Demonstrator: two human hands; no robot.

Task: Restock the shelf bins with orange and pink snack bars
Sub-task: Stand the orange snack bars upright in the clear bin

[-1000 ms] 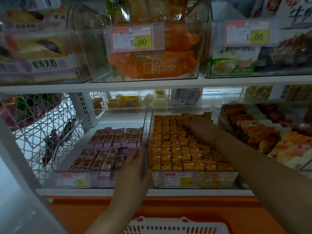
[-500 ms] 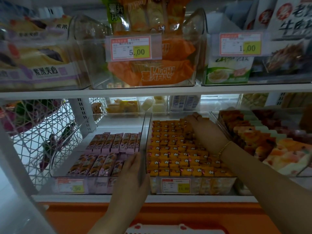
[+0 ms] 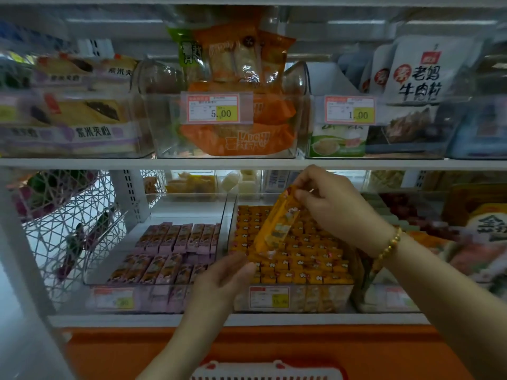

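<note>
Landmark: the clear orange-bar bin (image 3: pixel 329 297) sits on the lower shelf, packed with rows of orange bars (image 3: pixel 301 259).
Held bar: one orange snack bar (image 3: pixel 277 223) hangs tilted above that bin, upper end toward the bin's back, lower end over its front left corner.
Your right hand (image 3: pixel 323 204): above the bin's rear half, fingers pinching the bar's upper end; a beaded bracelet (image 3: pixel 389 242) circles the wrist.
Your left hand (image 3: pixel 222 278): at the bin's front left corner, fingertips at the bar's lower crimped end; blur hides whether you grip it or merely touch it.
Pink bars (image 3: pixel 178 237): in the neighbouring pink-bar bin (image 3: pixel 153 297), just left of the orange-bar bin.
Basket (image 3: pixel 269 371): below the bin, nearer to you.
</note>
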